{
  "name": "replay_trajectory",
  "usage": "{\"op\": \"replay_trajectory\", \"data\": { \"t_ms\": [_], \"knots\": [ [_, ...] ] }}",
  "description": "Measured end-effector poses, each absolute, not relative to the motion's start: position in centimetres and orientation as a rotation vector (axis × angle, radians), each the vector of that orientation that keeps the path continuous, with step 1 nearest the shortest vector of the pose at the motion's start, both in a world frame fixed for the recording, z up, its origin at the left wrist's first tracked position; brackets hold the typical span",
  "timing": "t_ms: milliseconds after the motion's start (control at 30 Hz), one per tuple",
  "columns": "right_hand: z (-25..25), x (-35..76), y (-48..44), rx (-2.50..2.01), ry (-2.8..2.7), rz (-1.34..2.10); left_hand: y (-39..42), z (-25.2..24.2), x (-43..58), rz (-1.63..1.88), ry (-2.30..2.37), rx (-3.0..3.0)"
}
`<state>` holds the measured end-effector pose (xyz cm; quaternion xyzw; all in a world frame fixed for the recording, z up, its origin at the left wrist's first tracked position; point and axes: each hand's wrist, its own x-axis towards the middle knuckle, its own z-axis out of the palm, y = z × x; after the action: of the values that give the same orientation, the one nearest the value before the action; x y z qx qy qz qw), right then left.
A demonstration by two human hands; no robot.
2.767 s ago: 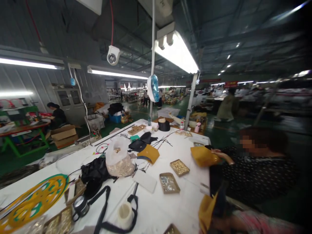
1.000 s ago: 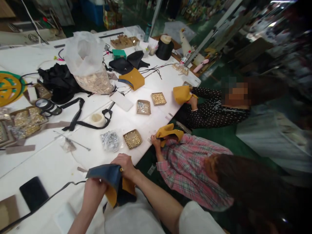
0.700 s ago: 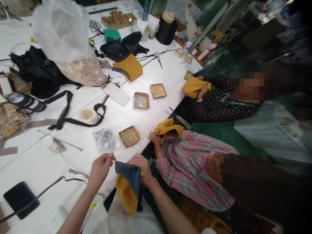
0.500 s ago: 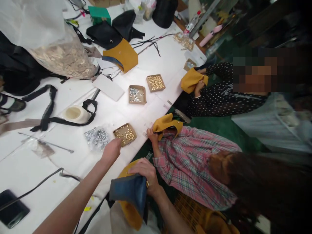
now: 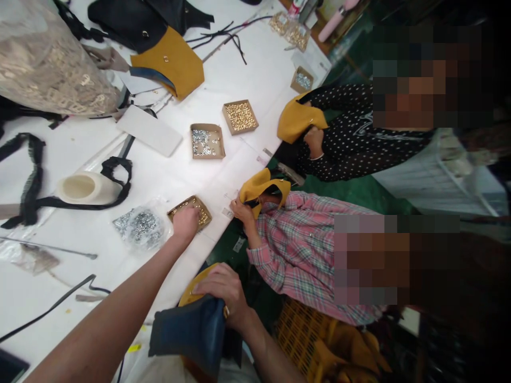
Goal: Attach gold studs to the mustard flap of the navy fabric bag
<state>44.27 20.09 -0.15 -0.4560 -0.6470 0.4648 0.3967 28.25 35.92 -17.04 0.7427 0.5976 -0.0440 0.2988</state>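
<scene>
My left hand (image 5: 186, 221) reaches into a small cardboard box (image 5: 172, 217) of gold-coloured metal fittings (image 5: 203, 217). Its fingers are curled and pressed together over the fittings; what they pinch, if anything, is hidden. My right hand (image 5: 225, 292) grips a yellow leather piece with a blue side (image 5: 187, 330) over the table's near edge. A small gold fitting shows on that piece beside the hand. Left of the box lies a clear plastic bag of silver metal fittings (image 5: 144, 227).
Farther along stand boxes of silver washers (image 5: 206, 141) and gold fittings (image 5: 240, 117). A white tape core (image 5: 88, 187), a white board (image 5: 150, 131) and a yellow leather piece (image 5: 171, 63) lie on the table. Two co-workers at right hold yellow pieces; a yellow crate (image 5: 297, 332) stands below.
My left hand has moved deeper into the box of gold fittings. The view has shifted, so most things sit farther left and higher. My right hand still holds the leather piece.
</scene>
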Motion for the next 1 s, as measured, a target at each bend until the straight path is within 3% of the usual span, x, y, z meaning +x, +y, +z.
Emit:
{"op": "replay_trajectory", "data": {
  "t_ms": [367, 733, 867, 1000],
  "knots": [
    [-0.2, 44.7, 20.4, -1.208, -1.639, 1.165, 35.3, -19.6, 27.5, -0.143, 1.492, 2.125],
    [-0.4, 45.7, 20.8, -1.189, -1.66, 1.13, 35.2, -15.8, 26.3, 0.058, 1.395, 2.037],
    [0.8, 46.6, 21.7, -1.172, -1.744, 1.073, 33.1, -12.0, 24.8, 0.228, 1.395, 1.601],
    [3.4, 47.5, 22.3, -1.141, -1.844, 0.954, 27.8, -3.7, 23.0, 0.42, 1.319, 0.909]
  ]
}}
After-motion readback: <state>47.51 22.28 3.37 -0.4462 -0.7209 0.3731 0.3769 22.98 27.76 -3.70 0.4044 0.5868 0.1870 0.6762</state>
